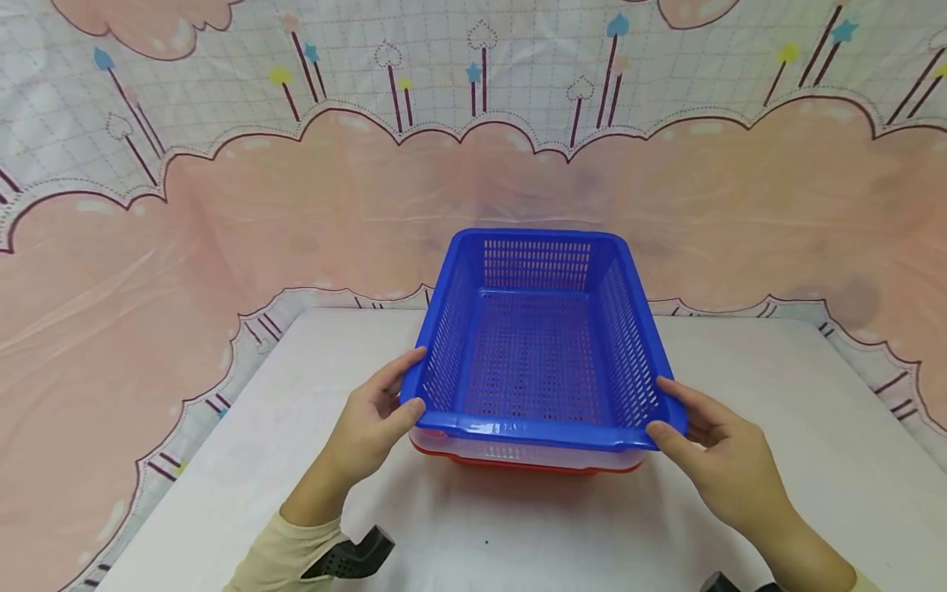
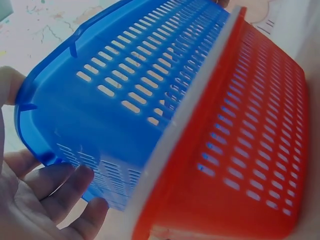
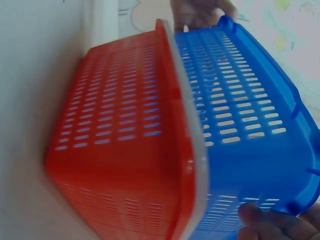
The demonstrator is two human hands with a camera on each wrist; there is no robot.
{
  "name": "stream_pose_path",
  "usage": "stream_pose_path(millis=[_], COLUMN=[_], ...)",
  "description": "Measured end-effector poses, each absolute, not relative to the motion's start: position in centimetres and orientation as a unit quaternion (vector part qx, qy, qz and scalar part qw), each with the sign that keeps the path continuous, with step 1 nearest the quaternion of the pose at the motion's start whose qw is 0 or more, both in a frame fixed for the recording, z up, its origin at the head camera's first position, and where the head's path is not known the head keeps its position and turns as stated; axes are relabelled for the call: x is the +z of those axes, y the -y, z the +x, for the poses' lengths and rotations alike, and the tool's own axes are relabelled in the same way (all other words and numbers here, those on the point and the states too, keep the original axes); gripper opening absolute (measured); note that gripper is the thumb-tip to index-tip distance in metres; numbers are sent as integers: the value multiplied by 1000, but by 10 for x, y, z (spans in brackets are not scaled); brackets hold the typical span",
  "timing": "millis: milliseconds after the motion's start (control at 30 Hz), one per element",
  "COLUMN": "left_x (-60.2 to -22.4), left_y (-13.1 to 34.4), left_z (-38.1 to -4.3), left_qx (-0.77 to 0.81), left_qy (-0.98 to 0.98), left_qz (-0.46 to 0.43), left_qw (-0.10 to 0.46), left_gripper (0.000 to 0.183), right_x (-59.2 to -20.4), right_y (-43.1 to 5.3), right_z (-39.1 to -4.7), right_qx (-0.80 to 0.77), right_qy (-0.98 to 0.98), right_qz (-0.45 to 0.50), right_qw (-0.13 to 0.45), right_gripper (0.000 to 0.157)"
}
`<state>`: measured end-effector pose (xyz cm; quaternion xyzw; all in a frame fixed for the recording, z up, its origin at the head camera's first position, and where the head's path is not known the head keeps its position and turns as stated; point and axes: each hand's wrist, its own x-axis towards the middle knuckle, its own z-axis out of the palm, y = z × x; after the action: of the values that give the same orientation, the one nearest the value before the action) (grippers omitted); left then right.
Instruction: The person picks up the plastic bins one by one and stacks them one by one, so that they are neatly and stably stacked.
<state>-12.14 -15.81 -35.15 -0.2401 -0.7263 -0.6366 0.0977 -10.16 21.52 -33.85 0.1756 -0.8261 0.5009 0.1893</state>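
A blue plastic basket [image 1: 533,429] with slotted walls sits partway down inside a white basket [image 1: 518,452], its walls rising well above the white rim. Outermost is a red basket [image 2: 200,210], standing on the table beneath the other two. My left hand [image 1: 371,429] grips the blue rim at its near left corner, thumb on top and fingers below. At the near right corner my right hand [image 1: 728,464] holds the same rim, thumb on the front edge. Both wrist views show fingertips [image 3: 252,212] under the blue rim, against the wall. Most of the white basket is hidden.
The stack stands on a white table [image 1: 348,345]. Behind it hangs a pink and white patterned cloth [image 1: 370,214], which also runs down both sides of the table. A black wrist device [image 1: 351,557] is strapped at the left sleeve.
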Motion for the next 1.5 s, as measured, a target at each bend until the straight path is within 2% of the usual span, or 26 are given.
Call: stream_pose_path(millis=[233, 600, 867, 1167, 1500], left_x=[-360, -364, -370, -384, -389], left_y=[163, 168, 175, 179, 177], left_z=[-123, -126, -127, -133, -141], left_qx=[-603, -531, -456, -484, -485], left_qy=[767, 828, 872, 856, 855], left_qz=[-208, -172, -162, -175, -178], left_qw=[68, 51, 73, 41, 38], left_gripper=[57, 57, 65, 71, 70], right_x=[-342, -345, -346, -359, -359], right_y=[-214, -221, -232, -224, -225], right_z=[-105, -106, -107, -114, -114], right_qx=[486, 442, 395, 399, 401], right_qy=[841, 872, 901, 895, 900], right_qz=[171, 154, 120, 184, 160], right_qw=[169, 144, 135, 84, 57], right_gripper=[49, 48, 47, 62, 66])
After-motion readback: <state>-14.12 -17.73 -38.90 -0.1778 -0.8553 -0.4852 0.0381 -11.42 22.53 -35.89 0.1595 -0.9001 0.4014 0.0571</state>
